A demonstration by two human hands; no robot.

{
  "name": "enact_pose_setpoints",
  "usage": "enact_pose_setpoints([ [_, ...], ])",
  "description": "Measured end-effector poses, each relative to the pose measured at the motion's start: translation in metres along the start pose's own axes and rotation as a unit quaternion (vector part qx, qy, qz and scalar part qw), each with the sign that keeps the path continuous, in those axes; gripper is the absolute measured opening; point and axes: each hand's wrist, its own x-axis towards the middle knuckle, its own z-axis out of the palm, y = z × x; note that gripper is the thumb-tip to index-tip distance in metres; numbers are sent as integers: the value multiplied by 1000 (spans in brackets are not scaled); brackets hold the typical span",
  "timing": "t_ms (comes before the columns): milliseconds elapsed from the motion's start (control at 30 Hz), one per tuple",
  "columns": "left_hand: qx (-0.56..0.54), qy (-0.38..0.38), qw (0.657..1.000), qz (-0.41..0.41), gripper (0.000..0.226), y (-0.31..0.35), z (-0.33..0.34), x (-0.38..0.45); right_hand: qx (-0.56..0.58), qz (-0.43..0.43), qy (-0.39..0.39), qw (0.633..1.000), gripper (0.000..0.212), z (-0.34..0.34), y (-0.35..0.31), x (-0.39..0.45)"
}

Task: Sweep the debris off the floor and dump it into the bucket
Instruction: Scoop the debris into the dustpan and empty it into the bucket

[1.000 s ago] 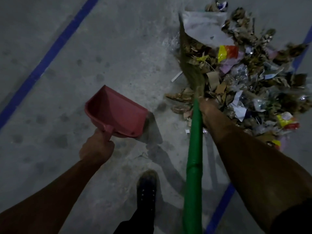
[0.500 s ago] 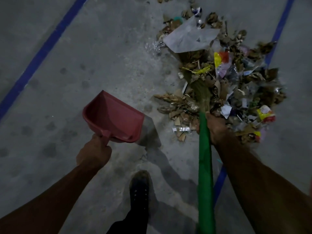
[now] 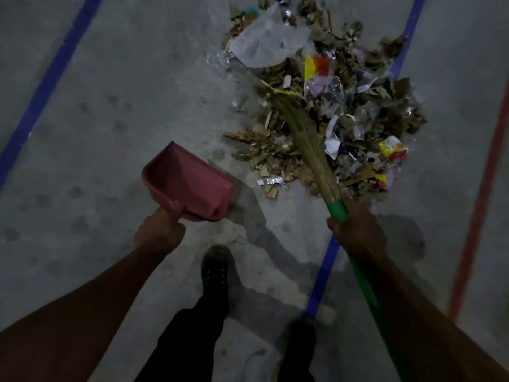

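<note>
While the red dustpan (image 3: 190, 188) is gripped by its handle in the left hand (image 3: 159, 232) just beside the debris pile (image 3: 325, 114) on the floor (image 3: 110, 111), the grass broom (image 3: 303, 142), clasped at its green handle by the right hand (image 3: 358, 232), lies across the pile. The pan lip should be pressed flat against the near edge, with short strokes drawn toward it. No bucket is seen; wrapper print is unreadable.
</note>
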Motion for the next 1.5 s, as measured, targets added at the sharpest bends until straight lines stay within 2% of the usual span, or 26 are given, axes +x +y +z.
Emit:
enact_pose_setpoints([
  [100,6,-9,1000,0,46,17,16,-17,-14,-17,-3,1000,65,-8,27,-13],
  [300,-4,-29,1000,3,51,53,65,-44,67,-35,-15,997,58,-14,75,-4],
  [400,-3,-32,999,-5,46,71,91,-58,75,-31,-54,995,61,-16,99,16],
  [567,-39,-67,995,-69,25,98,136,-76,138,-29,-124,982,17,-14,157,50],
  [733,-98,-81,988,-94,13,107,189,-78,172,-43,-161,971,18,5,207,72],
  [867,-132,-57,982,-123,9,108,221,-70,176,-46,-181,967,17,23,230,85],
  [1000,-123,-52,985,-109,10,106,238,-51,179,-36,-170,968,23,40,242,97],
  [1167,-98,-36,994,-40,27,117,249,-23,195,-37,-151,968,22,52,246,120],
  [1267,-95,-27,995,-5,31,135,250,-4,193,-64,-138,969,17,54,243,136],
  [1500,-35,12,997,60,33,161,244,37,149,-171,-67,972,23,39,206,179],
])
